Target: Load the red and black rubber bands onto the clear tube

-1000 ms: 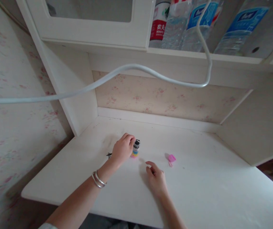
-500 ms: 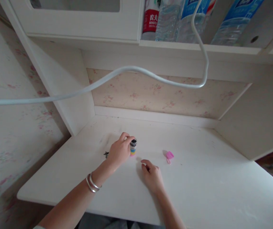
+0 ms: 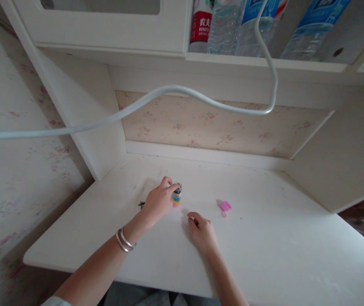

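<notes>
My left hand (image 3: 158, 202) is at a small clear jar (image 3: 177, 199) standing on the white desk. Its thumb lies over the jar's rim and its other fingers curl at the jar's left side, partly hidden. Bands of black, white, blue, yellow and pink show through the jar's wall. My right hand (image 3: 203, 233) rests on the desktop just right of and nearer than the jar, fingers loosely bent and apart, with nothing visible in them. A pink cap with a loop (image 3: 225, 207) lies to the right. Small dark pieces (image 3: 141, 205) lie left of my left hand, partly covered by it.
A white cable (image 3: 182, 90) crosses in front of the view. Overhead, a shelf (image 3: 264, 62) holds several plastic bottles (image 3: 223, 29). White side panels (image 3: 83, 119) bound the white desk (image 3: 264, 246), and papered walls stand behind and at left.
The black content at the jar's mouth now appears lower inside, with the clear rim showing more. My left hand has barely shifted, and my right hand stays where it was.
</notes>
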Motion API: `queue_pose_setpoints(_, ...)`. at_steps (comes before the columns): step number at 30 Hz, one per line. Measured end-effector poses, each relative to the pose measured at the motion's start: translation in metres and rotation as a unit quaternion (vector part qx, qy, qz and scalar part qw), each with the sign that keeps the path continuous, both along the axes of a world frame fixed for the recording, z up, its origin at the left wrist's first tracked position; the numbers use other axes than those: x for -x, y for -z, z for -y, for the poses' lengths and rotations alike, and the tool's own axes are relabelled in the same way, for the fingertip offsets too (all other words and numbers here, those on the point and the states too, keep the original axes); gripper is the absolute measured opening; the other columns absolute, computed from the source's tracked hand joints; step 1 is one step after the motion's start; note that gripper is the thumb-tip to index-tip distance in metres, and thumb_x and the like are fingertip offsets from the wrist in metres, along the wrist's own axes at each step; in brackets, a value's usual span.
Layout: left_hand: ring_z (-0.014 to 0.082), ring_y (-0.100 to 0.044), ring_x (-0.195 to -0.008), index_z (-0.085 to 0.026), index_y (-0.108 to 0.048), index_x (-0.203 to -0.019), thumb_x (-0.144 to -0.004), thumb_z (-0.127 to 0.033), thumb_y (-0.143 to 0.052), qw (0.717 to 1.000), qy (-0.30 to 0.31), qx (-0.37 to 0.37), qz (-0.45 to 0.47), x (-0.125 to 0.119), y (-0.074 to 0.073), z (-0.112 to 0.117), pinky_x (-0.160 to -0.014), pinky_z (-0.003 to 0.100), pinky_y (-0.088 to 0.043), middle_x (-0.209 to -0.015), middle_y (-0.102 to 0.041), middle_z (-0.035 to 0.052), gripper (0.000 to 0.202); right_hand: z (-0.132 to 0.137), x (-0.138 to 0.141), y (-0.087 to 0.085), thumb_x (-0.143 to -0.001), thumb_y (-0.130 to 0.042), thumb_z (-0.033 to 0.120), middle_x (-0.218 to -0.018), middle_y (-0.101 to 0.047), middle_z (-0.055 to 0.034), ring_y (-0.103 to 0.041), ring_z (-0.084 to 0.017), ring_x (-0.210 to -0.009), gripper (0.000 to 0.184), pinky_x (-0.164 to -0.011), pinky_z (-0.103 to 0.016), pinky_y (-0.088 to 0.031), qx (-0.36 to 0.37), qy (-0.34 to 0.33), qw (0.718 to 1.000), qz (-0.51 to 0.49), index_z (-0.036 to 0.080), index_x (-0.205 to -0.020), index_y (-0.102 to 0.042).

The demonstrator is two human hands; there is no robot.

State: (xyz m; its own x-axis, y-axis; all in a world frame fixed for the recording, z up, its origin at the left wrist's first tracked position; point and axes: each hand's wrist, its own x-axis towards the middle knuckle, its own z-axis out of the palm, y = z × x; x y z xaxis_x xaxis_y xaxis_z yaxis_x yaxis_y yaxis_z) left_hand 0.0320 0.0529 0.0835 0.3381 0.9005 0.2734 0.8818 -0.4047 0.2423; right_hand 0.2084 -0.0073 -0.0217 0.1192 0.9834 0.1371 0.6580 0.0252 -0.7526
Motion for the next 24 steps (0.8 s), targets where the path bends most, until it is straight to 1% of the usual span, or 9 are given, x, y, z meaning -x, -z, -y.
queue_pose_setpoints(6, 0.0096, -0.059, -0.074, -0.033, -0.062, -0.105, -0.076, -0.004, -0.045, 1.000, 0.021, 0.023, 0.007, 0.0000, -0.0023, -0.0069, -0.070, 0.021, -0.045, -0.113, -0.049, 0.0000, 0.045, 0.0000, -0.0009, 0.0018, -0.082, -0.042, 0.031, -0.061, -0.064, -0.0005, -0.055, -0.014, -0.054, 0.032, -0.053, -0.021, -0.034, -0.004, -0.005, 1.000, 0.004, 0.022, -0.095, -0.070)
queue_pose_setpoints(13, 0.0097, -0.059, -0.077, -0.033, -0.065, -0.102, -0.078, -0.006, -0.046, 0.999, 0.019, 0.027, -0.005, -0.0019, -0.0042, -0.0079, -0.070, 0.021, -0.045, -0.110, -0.051, 0.0000, 0.040, 0.0004, -0.0008, 0.0017, -0.082, -0.042, 0.029, -0.062, -0.065, -0.0002, -0.057, -0.013, -0.056, 0.030, -0.054, -0.021, -0.035, 0.003, -0.001, 1.000, -0.001, 0.023, -0.093, -0.070)
queue_pose_setpoints(17, 0.0101, -0.060, -0.077, -0.033, -0.065, -0.102, -0.078, -0.006, -0.046, 0.999, 0.031, 0.022, -0.012, -0.0009, -0.0057, -0.0074, -0.069, 0.021, -0.045, -0.109, -0.052, -0.0001, 0.041, 0.0008, -0.0010, 0.0006, -0.081, -0.043, 0.029, -0.061, -0.065, -0.0008, -0.057, -0.014, -0.056, 0.030, -0.054, -0.021, -0.035, 0.002, 0.000, 1.000, 0.006, 0.023, -0.092, -0.070)
queue_pose_setpoints(24, 0.0095, -0.060, -0.073, -0.031, -0.069, -0.094, -0.080, -0.007, -0.045, 0.998, 0.037, 0.033, 0.030, 0.0015, -0.0093, -0.0091, -0.071, 0.022, -0.045, -0.110, -0.054, -0.0009, 0.037, 0.0013, -0.0009, -0.0013, -0.081, -0.043, 0.029, -0.060, -0.064, -0.0008, -0.056, -0.013, -0.054, 0.030, -0.054, -0.021, -0.035, -0.002, -0.001, 1.000, -0.001, 0.022, -0.091, -0.070)
